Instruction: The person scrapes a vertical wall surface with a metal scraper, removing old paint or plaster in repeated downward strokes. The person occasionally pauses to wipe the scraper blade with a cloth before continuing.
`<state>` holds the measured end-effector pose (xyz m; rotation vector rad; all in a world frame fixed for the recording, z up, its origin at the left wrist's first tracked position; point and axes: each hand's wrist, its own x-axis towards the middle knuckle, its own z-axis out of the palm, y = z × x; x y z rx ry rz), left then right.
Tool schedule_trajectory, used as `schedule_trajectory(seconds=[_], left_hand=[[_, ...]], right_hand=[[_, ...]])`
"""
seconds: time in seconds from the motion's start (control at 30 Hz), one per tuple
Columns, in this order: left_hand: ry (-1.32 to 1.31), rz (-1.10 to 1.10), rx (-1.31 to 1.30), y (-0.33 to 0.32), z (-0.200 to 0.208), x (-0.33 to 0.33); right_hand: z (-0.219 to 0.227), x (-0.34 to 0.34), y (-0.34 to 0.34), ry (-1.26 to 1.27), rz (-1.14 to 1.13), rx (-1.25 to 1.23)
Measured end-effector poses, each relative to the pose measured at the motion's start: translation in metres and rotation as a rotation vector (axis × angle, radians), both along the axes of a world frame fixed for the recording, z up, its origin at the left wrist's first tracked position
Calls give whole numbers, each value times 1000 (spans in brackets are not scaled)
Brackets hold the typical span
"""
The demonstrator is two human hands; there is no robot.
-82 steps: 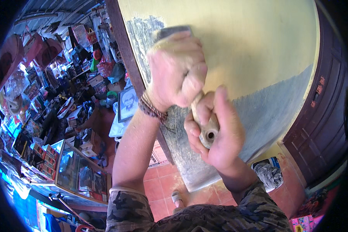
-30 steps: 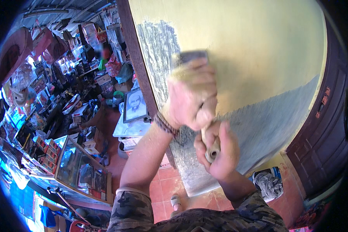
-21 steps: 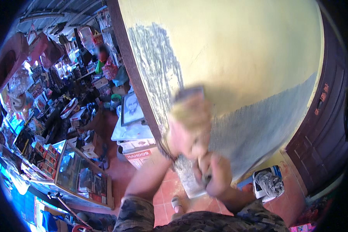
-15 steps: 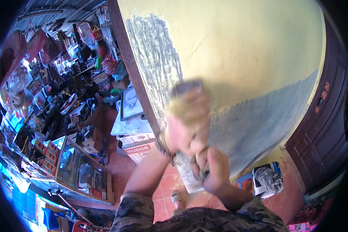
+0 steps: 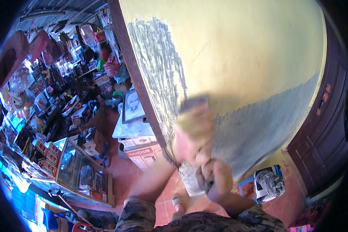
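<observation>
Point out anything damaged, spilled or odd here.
The yellow wall looks damaged: a ragged, streaky grey patch breaks up its paint on the left. Below, what looks like pale dust litters the red floor tiles, apparently unswept.

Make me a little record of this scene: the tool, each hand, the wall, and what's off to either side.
Tool: looks like a scraper, dark flat end uppermost; motion-blurred
Left hand: closed around it, just below the dark end
Right hand: closed around the handle's lower end
Wall: yellow, with a streaky grey patch and a grey lower part
Left side: framed picture, glass case
Right side: brown door, striped cloth
</observation>
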<state>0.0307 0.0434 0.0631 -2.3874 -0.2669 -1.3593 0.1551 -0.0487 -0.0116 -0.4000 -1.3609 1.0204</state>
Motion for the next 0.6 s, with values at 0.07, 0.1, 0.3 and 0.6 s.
schedule_trajectory(seconds=[0.07, 0.1, 0.3, 0.6], left_hand=[[21, -13, 19, 5, 23, -1], [52, 10, -21, 3, 30, -1], [-60, -57, -11, 5, -15, 6], [-22, -40, -45, 4, -15, 8]], right_hand=[[-1, 0, 1, 136, 124, -207], [-1, 0, 0, 238, 171, -360], [-2, 2, -1, 128, 157, -270], [-2, 12, 2, 81, 165, -302]])
